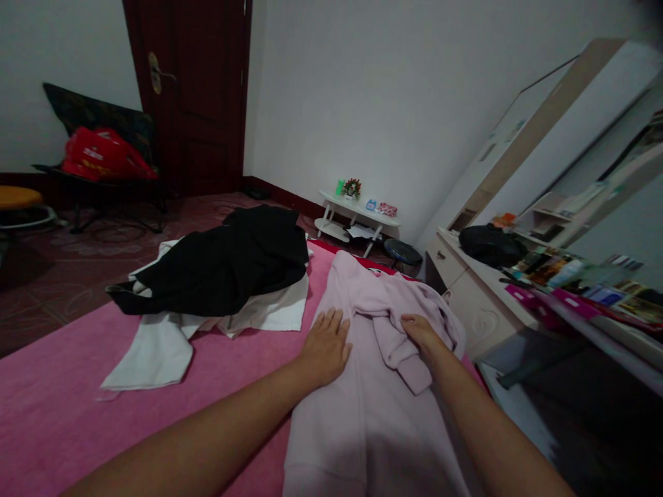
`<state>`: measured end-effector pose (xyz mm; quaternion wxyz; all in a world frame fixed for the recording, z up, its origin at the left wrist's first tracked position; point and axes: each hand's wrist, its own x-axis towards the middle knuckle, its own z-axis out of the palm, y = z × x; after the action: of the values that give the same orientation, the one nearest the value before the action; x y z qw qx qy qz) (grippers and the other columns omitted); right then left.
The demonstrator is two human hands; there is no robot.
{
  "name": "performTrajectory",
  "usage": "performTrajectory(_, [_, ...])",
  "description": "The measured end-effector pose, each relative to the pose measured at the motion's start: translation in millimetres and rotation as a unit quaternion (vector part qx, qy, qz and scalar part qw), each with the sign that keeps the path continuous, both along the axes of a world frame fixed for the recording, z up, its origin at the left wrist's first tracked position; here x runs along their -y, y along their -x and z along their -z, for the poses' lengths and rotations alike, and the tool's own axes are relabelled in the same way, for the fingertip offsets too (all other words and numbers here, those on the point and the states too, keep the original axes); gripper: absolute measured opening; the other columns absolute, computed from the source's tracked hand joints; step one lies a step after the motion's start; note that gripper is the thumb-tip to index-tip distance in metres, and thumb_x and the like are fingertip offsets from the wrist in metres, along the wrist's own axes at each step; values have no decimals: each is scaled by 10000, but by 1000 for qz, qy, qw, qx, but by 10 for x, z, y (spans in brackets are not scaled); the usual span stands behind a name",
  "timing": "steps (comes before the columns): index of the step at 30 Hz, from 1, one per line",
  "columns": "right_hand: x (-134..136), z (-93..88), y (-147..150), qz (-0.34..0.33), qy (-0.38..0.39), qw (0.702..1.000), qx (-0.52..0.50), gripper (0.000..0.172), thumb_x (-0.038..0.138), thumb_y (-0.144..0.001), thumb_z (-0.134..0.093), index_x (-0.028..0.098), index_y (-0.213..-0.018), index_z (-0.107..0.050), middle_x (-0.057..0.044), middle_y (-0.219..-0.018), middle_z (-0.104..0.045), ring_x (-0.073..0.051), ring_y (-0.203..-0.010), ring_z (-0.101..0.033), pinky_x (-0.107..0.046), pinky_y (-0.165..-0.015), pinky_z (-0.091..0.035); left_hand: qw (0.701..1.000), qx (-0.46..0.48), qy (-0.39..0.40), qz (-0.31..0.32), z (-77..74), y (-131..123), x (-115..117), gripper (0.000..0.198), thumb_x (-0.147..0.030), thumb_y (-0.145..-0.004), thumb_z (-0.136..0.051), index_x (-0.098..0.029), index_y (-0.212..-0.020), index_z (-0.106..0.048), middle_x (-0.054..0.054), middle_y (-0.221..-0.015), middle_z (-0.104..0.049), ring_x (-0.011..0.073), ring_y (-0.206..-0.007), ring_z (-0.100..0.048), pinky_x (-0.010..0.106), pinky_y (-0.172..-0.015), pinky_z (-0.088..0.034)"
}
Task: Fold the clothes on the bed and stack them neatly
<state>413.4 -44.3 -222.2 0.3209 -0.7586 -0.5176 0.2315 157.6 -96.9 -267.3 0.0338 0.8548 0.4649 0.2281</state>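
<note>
A pale pink sweatshirt (331, 431) lies lengthwise on a pink bed cover (56, 407), one sleeve (396, 345) folded in across its front. My left hand (325, 347) rests flat on the left side of the sweatshirt, fingers stretched out. On the right, my right hand (422, 333) grips the fabric beside the folded sleeve, thumb side showing; its other fingers are mostly hidden. To the left lies a heap with a black garment (222, 266) on top of white clothing (155, 352).
A dressing table (476, 293) crowded with bottles and boxes stands close on the right. A low white table (357, 207) and a round stool (402, 252) are beyond the bed. At the back left, a folding chair (56, 114) holds a red bag (101, 155) near a dark door (202, 90).
</note>
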Motion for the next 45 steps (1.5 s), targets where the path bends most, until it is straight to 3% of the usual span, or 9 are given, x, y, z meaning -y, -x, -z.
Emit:
performTrajectory(5, [-102, -290, -122, -16, 49, 993, 108, 242, 309, -685, -625, 164, -502, -566, 4, -448, -507, -111, -446, -464, -222, -446, -315, 1000, -7, -2, 6, -18, 20, -9, 528, -388, -950, -346, -129, -1404, -420, 157, -1501, -329, 318, -1403, -242, 489, -1150, -174])
performTrajectory(9, [-261, -690, -393, 73, 32, 966, 247, 168, 312, -668, -644, 150, -623, -641, -102, -665, -638, -233, -690, -611, -280, -546, -373, 999, 1, 3, 41, -45, 31, 2, 510, -379, -958, -332, -160, -1411, -412, 135, -1512, -317, 304, -1402, -251, 483, -1152, -170])
performTrajectory(12, [-373, -774, -363, 107, 23, 921, 373, 170, 234, -689, -621, 133, -810, -685, -195, -893, -677, -326, -882, -633, -353, -657, -423, 998, 8, 12, 64, -58, 33, 12, 501, -375, -965, -316, -184, -1422, -394, 115, -1520, -308, 287, -1403, -256, 477, -1155, -166])
performTrajectory(17, [-590, -516, 347, -70, -45, 908, 412, 371, 218, -843, -473, 129, -1181, -599, -178, -1139, -640, -269, -1024, -620, -355, -825, -440, 997, 10, 33, 68, -103, 44, 9, 512, -385, -968, -310, -183, -1433, -379, 117, -1533, -274, 296, -1417, -214, 490, -1155, -157])
performTrajectory(22, [-847, -28, 1072, -294, -45, 877, 377, 590, 486, -891, -477, 288, -1436, -366, -43, -1521, -331, -236, -1382, -297, -383, -1103, -239, 996, 10, 44, 72, -143, 57, 20, 528, -393, -970, -294, -163, -1440, -366, 142, -1528, -273, 305, -1420, -202, 497, -1155, -152])
performTrajectory(28, [-1020, 294, 1274, -233, 60, 903, 356, 651, 599, -940, -183, 281, -1508, -158, -37, -1591, -76, -267, -1450, -52, -554, -1112, -110, 997, 2, 31, 76, -90, 43, 4, 547, -408, -967, -286, -145, -1440, -362, 158, -1520, -286, 307, -1414, -219, 496, -1150, -165])
performTrajectory(39, [-319, 193, 1107, -313, 41, 894, 318, 604, 492, -960, -301, 220, -1495, -237, -64, -1577, -153, -209, -1451, -95, -444, -1150, -131, 993, -25, 39, 106, -37, 70, 157, 618, -428, -944, -313, -90, -1461, -289, 152, -1538, -243, 268, -1431, -174, 455, -1166, -121])
performTrajectory(42, [-46, 142, 946, -362, -22, 905, 220, 547, 412, -924, -429, 149, -1403, -430, -121, -1505, -345, -217, -1396, -289, -394, -1131, -232, 993, -26, 51, 103, -56, 79, 210, 617, -418, -937, -333, -76, -1449, -308, 160, -1526, -272, 263, -1429, -182, 453, -1167, -103])
performTrajectory(45, [317, 36, 823, -327, -83, 935, 107, 401, 286, -852, -520, 139, -1217, -597, -128, -1252, -611, -205, -1133, -573, -357, -992, -425, 993, -10, 56, 99, -67, 87, 219, 601, -412, -936, -351, -87, -1442, -327, 154, -1518, -294, 261, -1420, -214, 446, -1165, -116])
